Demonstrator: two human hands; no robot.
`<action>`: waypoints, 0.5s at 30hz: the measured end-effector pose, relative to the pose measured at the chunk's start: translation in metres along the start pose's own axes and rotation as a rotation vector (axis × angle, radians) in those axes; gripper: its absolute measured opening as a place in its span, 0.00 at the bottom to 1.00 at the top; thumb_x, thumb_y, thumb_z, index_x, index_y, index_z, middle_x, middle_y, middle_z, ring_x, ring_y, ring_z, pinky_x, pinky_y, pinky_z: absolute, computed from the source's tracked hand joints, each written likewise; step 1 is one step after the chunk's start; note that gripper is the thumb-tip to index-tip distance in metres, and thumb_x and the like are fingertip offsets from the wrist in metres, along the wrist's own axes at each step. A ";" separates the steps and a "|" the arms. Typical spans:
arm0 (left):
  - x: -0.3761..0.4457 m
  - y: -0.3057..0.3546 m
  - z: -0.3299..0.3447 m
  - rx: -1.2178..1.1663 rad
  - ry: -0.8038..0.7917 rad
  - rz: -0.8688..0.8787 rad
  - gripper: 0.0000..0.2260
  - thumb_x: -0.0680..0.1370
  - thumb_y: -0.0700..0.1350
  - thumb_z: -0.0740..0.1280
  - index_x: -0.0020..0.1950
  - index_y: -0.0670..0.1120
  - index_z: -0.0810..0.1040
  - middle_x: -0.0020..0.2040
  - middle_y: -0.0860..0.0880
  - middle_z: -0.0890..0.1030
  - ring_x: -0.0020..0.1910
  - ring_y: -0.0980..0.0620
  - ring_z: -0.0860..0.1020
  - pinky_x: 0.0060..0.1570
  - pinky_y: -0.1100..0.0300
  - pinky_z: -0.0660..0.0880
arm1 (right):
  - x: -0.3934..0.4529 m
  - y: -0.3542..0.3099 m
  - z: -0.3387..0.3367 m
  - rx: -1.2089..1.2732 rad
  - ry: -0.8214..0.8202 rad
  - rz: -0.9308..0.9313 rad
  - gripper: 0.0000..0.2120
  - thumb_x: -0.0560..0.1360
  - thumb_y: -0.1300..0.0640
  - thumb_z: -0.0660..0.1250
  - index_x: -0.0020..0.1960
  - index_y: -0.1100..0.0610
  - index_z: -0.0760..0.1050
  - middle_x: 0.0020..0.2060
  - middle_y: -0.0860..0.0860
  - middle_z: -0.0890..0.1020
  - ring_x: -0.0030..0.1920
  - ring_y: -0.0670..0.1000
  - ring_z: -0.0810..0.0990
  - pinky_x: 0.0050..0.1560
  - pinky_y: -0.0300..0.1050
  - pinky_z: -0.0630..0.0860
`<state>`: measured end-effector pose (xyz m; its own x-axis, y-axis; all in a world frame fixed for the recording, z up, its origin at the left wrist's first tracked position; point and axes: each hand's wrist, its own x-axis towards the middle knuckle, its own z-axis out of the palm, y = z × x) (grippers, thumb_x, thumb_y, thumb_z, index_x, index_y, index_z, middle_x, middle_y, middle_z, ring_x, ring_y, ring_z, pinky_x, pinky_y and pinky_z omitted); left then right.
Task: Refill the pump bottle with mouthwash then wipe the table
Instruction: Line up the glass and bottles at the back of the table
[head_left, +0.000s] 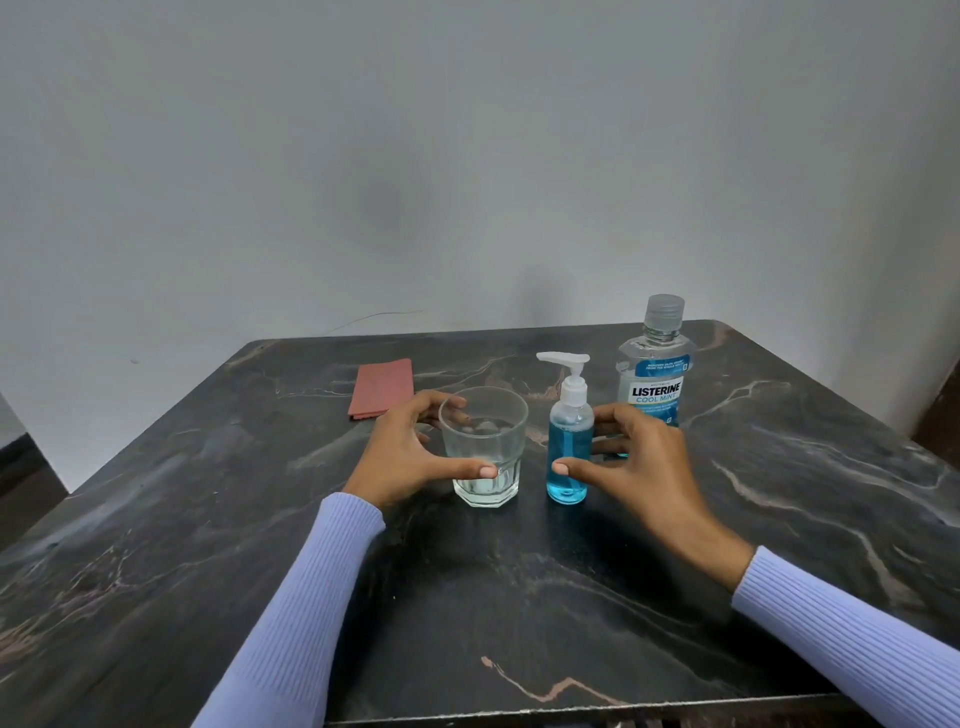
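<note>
Nearest me, my left hand (410, 457) cups the glass (484, 447) while my right hand's (631, 462) spread grip nears the pump bottle (570, 447), which I should steady low before unscrewing.

1. I see a table (519, 597) of dark polished stone, glossy, with pale and rusty veins.
2. The tumbler (484, 447) is clear faceted glass, smooth and shiny.
3. The pump bottle (570, 452) is clear glossy plastic showing blue liquid, with a white plastic pump head.
4. The mouthwash bottle (655, 364) is clear plastic with a ribbed clear cap and a shiny printed label.
5. The folded cloth (382, 387) looks matt, reddish, softly woven.
6. My sleeves (291, 613) are ribbed lilac knit.
7. The wall (467, 156) is matt grey paint.
</note>
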<state>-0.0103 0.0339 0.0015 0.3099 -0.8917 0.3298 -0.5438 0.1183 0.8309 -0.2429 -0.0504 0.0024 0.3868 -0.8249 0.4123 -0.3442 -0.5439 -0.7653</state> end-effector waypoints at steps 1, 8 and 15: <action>0.000 0.000 0.000 0.001 0.003 -0.003 0.36 0.50 0.61 0.80 0.57 0.55 0.77 0.51 0.55 0.83 0.55 0.58 0.78 0.52 0.62 0.73 | 0.002 0.000 0.002 -0.011 -0.005 -0.004 0.26 0.59 0.51 0.80 0.54 0.55 0.76 0.45 0.46 0.81 0.45 0.45 0.81 0.46 0.42 0.81; 0.019 0.000 -0.006 0.029 -0.006 -0.042 0.37 0.52 0.55 0.82 0.58 0.51 0.73 0.50 0.56 0.83 0.52 0.63 0.78 0.47 0.70 0.71 | 0.030 0.003 0.022 -0.048 0.016 -0.017 0.25 0.62 0.51 0.79 0.55 0.57 0.76 0.49 0.51 0.83 0.46 0.47 0.81 0.45 0.39 0.80; 0.062 -0.016 -0.015 0.013 0.051 -0.141 0.40 0.47 0.60 0.80 0.54 0.51 0.71 0.51 0.55 0.81 0.49 0.58 0.79 0.42 0.68 0.74 | 0.077 0.011 0.057 -0.090 0.094 0.006 0.24 0.64 0.50 0.78 0.55 0.58 0.76 0.52 0.53 0.83 0.49 0.50 0.81 0.51 0.47 0.80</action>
<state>0.0294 -0.0163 0.0157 0.4235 -0.8755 0.2328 -0.5016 -0.0127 0.8650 -0.1681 -0.1110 -0.0022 0.3044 -0.8367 0.4553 -0.4234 -0.5470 -0.7222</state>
